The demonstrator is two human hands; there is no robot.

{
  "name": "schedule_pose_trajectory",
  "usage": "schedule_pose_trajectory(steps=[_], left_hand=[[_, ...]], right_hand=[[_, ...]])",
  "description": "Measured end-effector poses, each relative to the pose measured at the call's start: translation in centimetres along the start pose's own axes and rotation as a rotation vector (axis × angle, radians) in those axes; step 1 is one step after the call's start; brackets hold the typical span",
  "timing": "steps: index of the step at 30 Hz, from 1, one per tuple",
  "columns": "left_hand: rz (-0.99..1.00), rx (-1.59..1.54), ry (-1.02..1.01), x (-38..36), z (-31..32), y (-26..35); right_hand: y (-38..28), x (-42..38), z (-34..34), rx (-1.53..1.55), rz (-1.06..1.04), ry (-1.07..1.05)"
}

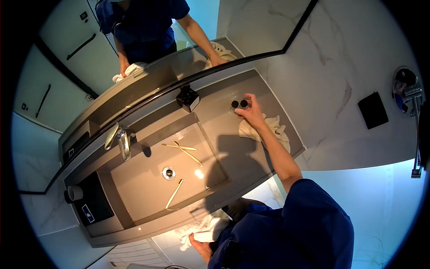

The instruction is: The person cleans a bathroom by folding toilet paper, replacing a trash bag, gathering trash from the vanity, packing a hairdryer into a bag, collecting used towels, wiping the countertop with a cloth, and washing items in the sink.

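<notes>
At the right end of the grey counter (pixel 237 154), my right hand (pixel 253 114) has its thumb and fingers closed around two small clear bottles with black caps (pixel 239 104). A crumpled cream cloth (pixel 275 130) lies on the counter under my right forearm. Below the front edge of the counter, my left hand (pixel 200 245) grips a bunched white towel (pixel 207 228); part of that hand is hidden behind the cloth and my sleeve.
Three toothbrushes (pixel 174 193) lie in the wide sink (pixel 134 188) around its drain (pixel 168 173). A chrome faucet (pixel 123 141) and a black box-shaped holder (pixel 188 98) stand along the mirror. At left are a black tray (pixel 96 197) and a cup (pixel 75 193).
</notes>
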State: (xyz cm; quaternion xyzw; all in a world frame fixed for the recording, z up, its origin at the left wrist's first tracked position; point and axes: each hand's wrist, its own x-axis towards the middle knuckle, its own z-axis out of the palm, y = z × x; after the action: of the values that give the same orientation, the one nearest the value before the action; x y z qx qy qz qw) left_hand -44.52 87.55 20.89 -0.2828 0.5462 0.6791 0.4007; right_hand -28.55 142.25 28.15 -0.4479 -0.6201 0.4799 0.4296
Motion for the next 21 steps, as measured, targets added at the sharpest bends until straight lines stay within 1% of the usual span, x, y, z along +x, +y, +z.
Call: schedule_pose_trajectory(steps=[2,5,8,10,11,12,14,17,19,20,21], left_hand=[[0.023,0.018,-0.001,1.0,-1.3,-0.7],[0.027,0.015,-0.018,2.2,-3.0,-1.5],[-0.058,-0.081,-0.076,2.4,-3.4,-1.2],[-0.041,-0.021,-0.022,1.0,-2.1,-0.7],[-0.062,-0.031,-0.028,0.7,-1.5,-0.3],[-0.084,-0.04,-0.034,0.4,-0.8,0.0],[-0.193,-0.129,-0.11,0.5,-0.4,0.9],[-0.225,-0.133,-0.086,2.3,-3.8,0.0],[-0.022,0.124,-0.085,1.2,-2.8,0.3],[0.032,0.215,-0.086,0.2,-1.7,0.8],[0.085,0.307,-0.083,-0.7,-0.6,1.3]], right_hand=[[-1.5,-0.8,0.2,0.013,0.01,0.043],[-1.2,-0.5,-0.3,0.104,0.141,-0.065],[-0.7,-0.2,-0.2,0.073,0.073,-0.038],[-0.4,0.0,-0.4,-0.082,0.038,-0.012],[-0.3,0.1,-0.4,-0.157,0.019,-0.001],[-1.2,-0.3,-0.4,-0.207,0.019,0.033],[-4.7,-1.7,-0.2,-0.305,0.023,0.1],[-5.2,-3.6,-2.4,-0.555,-0.118,0.138],[-7.0,-7.2,-3.9,-1.007,-0.08,0.105],[-7.4,-9.2,-4.4,-1.232,-0.048,0.088],[-5.9,-10.8,-4.7,-1.207,-0.087,0.064]])
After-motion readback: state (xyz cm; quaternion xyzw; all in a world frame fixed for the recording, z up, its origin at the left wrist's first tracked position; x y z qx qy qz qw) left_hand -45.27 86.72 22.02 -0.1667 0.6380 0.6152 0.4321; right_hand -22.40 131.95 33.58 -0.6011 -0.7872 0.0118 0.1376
